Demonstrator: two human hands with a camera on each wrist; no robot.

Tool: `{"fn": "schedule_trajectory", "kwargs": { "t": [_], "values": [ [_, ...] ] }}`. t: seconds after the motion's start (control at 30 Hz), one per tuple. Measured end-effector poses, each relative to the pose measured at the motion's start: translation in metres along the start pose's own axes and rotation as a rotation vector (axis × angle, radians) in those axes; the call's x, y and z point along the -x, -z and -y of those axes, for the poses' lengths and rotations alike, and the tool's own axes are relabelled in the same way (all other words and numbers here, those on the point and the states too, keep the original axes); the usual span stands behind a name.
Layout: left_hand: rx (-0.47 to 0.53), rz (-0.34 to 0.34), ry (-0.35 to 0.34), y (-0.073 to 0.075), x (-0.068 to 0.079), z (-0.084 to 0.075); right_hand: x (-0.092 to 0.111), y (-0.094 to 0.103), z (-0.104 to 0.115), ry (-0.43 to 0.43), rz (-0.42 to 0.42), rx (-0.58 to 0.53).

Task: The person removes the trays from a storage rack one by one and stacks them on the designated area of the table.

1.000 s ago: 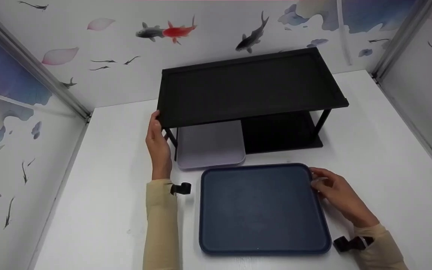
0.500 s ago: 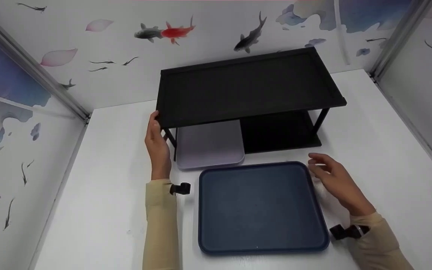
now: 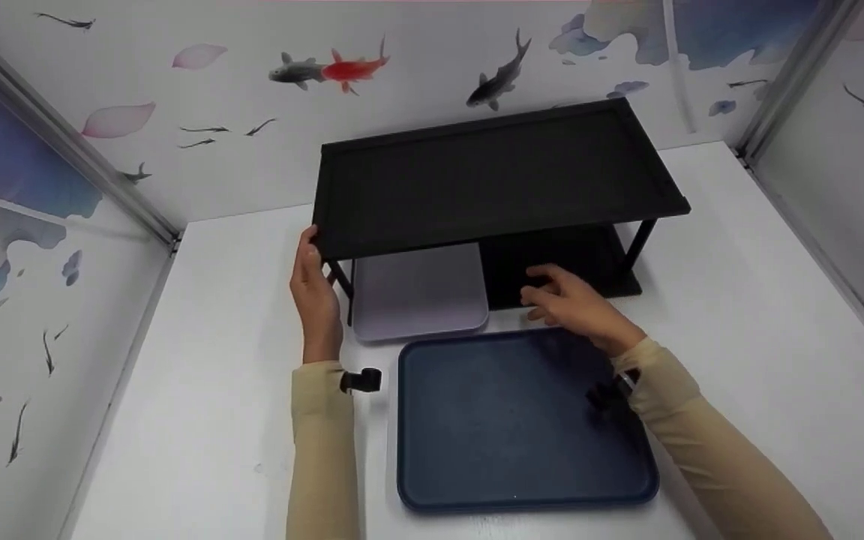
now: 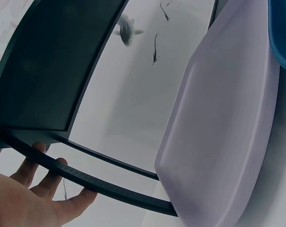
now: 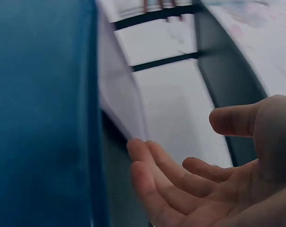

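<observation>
At the front left corner of a black two-tier rack (image 3: 492, 176), my left hand (image 3: 316, 300) holds the frame. In the left wrist view its fingers (image 4: 50, 182) reach behind a thin black leg. A pale purple tray (image 3: 421, 292) lies on the left part of the lower shelf, its front edge sticking out. My right hand (image 3: 571, 300) hovers before the lower shelf's right part, fingers spread and holding nothing. Under that wrist a dark blue tray (image 3: 507, 427) lies flat on the table. The right wrist view shows the fingertips (image 5: 143, 177) close to the purple tray's corner.
The white table (image 3: 199, 412) is bounded by a back wall (image 3: 417, 45) and side walls printed with fish and petals. A slim right leg (image 3: 638, 244) of the rack stands beside the bare right part of the lower shelf (image 3: 574, 251).
My right hand has let go of the blue tray's right edge and moved left and forward to the rack's lower shelf. My left hand and both trays stay about where they were.
</observation>
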State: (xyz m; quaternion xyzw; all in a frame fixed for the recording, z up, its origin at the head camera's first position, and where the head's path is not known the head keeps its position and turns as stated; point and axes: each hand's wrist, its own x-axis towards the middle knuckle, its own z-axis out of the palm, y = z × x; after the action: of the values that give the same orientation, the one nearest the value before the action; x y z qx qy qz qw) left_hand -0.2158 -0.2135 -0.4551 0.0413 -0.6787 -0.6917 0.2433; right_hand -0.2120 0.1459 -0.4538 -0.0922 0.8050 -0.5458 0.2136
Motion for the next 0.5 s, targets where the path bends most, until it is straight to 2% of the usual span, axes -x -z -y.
{"fn": "schedule_trajectory", "kwargs": {
  "t": [0.13, 0.27, 0.5],
  "values": [
    [-0.007, -0.002, -0.004, -0.001, 0.001, 0.001, -0.023, -0.02, 0.001, -0.067, 0.059, 0.022],
    [-0.016, -0.005, -0.003, -0.001, 0.001, 0.001, -0.038, -0.038, 0.0, -0.112, 0.079, 0.034],
    [-0.016, -0.014, 0.013, 0.0, 0.001, 0.001, -0.049, -0.057, 0.003, -0.174, 0.096, -0.071]
  ]
}}
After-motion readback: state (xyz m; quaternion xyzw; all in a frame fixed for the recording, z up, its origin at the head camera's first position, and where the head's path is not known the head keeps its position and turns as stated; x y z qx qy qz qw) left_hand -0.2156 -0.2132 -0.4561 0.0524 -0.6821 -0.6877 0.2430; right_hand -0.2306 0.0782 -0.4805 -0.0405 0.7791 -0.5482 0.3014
